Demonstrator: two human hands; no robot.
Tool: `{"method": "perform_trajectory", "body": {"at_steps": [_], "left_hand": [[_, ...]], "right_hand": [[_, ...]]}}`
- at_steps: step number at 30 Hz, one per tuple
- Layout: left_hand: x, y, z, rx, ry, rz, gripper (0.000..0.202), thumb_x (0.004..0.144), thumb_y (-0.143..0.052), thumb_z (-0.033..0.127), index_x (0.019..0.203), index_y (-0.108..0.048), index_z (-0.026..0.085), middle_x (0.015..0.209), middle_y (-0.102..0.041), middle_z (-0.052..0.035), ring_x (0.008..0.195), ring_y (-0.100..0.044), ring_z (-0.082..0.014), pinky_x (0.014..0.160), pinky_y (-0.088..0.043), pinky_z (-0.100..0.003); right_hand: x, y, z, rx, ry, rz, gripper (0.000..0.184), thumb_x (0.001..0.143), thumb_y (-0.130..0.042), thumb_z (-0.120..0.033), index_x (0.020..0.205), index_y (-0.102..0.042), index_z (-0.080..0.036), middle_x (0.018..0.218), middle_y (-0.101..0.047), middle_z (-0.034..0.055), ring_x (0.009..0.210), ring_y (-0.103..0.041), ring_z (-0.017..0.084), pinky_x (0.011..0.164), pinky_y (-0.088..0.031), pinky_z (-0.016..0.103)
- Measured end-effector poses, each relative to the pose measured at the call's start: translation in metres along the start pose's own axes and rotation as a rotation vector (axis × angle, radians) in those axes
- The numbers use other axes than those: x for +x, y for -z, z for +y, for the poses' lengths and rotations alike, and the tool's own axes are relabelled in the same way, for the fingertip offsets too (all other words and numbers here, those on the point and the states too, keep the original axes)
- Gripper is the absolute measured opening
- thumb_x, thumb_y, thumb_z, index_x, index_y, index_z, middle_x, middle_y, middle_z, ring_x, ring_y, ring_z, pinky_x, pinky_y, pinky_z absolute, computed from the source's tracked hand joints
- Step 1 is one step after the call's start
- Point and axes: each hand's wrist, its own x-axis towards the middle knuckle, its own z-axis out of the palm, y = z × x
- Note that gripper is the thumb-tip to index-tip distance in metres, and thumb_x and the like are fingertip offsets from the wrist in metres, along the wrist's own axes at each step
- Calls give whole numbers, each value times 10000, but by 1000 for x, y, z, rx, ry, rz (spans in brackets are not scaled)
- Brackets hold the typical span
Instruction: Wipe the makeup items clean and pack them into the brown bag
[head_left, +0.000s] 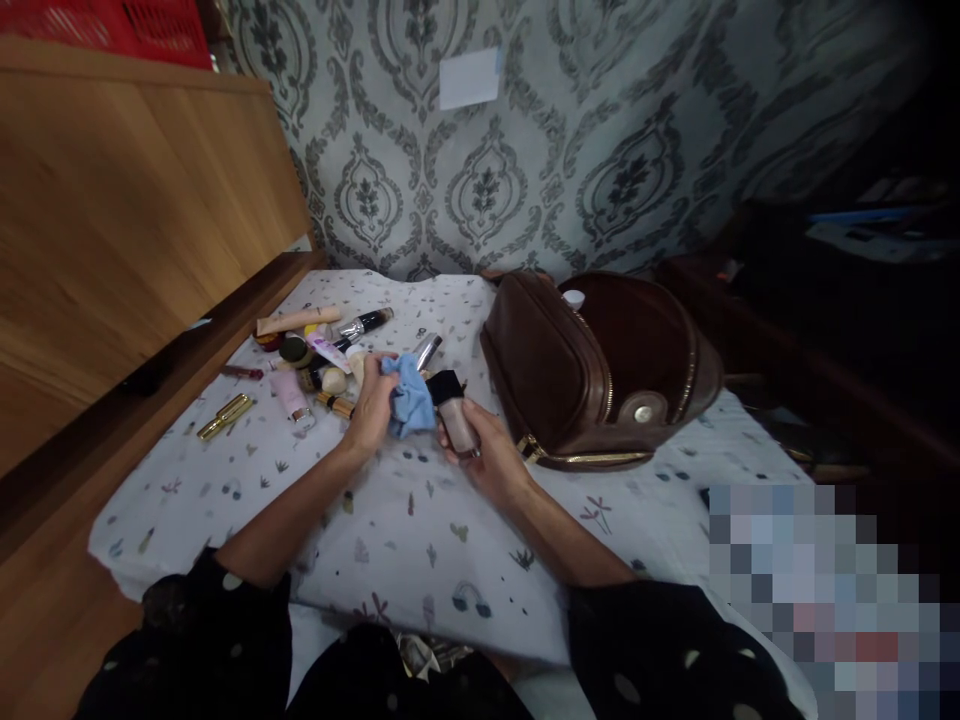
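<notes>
My left hand [370,404] is closed on a light blue cloth [409,398] and presses it against the black cap of a small bottle. My right hand [487,450] is wrapped round that bottle [455,420], which holds a beige liquid and is tilted up to the left. Both hands hover over a white patterned sheet [420,520] in the middle of the view. A silver tube [427,350] lies just behind the cloth.
A heap of cosmetics [319,350] lies left of my hands, with two gold tubes [225,415] further left. An open brown leather bag [600,375] sits to the right. A wooden headboard [127,230] runs along the left; patterned wallpaper stands behind.
</notes>
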Motion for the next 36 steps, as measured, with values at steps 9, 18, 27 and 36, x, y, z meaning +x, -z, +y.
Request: {"method": "perform_trajectory", "body": {"at_steps": [9,18,27,36], "left_hand": [[-9,-9,7,46,-54,-16,181,830,-619,276,995,-580,213,843,-555,14,740,-526,-129,668,-447,-231],[-16,-16,7,165,-275,-54,191,901,-611,312,1019,-721,210,1053,-660,-72,1052,-602,-203,951,-471,-340],[-16,-16,3,224,-315,-185,257,904,-586,253,1130,-708,233,1086,-667,-75,1030,-614,-217,943,-484,-365],[-21,-17,12,236,-335,-233,192,860,-596,197,992,-732,231,963,-639,-66,933,-611,-218,850,-492,-346]], "right_hand": [[-3,-1,-1,-39,-40,-43,439,662,-808,-541,811,-607,-181,654,-619,3,574,-566,131,459,-456,227],[-1,2,1,-4,-51,-11,445,664,-823,-520,879,-616,-190,706,-665,10,606,-619,149,511,-516,260],[2,6,1,35,-29,65,365,682,-815,-461,891,-668,-201,774,-678,17,689,-635,171,503,-524,260],[4,7,-5,89,1,143,290,737,-764,-385,948,-645,-226,753,-676,-2,631,-618,165,495,-506,269]]}}
